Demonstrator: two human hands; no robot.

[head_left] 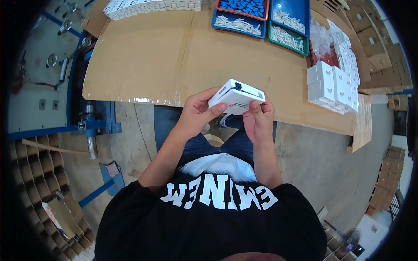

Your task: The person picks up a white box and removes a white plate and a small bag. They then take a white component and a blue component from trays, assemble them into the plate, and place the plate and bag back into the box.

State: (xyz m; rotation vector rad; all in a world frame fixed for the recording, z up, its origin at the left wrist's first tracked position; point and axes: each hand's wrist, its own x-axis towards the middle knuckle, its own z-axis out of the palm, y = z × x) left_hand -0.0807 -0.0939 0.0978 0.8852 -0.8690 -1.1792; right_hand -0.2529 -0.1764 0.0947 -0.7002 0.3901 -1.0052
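Nearest the camera was the person's own black shirt with white lettering (220,198), and just beyond it the two forearms ran forward to a small white box (235,96) held up between both hands. The left hand (197,114) gripped the box's near left end, thumb laid along its side, while the right hand (258,118) pinched the lower right corner with thumb and fingers; neither hand was free or clenched on anything else. The box hung tilted, one end open or partly open with a dark item showing inside, above the near edge of the cardboard-covered table (174,56) and over the person's lap. The likeliest mishap, as I judged it, was the contents sliding out of that open end, or the box slipping from the light fingertip grip and dropping past the table edge to the concrete floor (313,161). There was plenty of bare cardboard ahead for setting it down. To the right stood stacks of white boxes (333,85) close to the table's far corner, where a careless sweep could topple them; the trays of small parts (261,17) sat well apart at the back, and blue metal framework (93,124) bounded the left.
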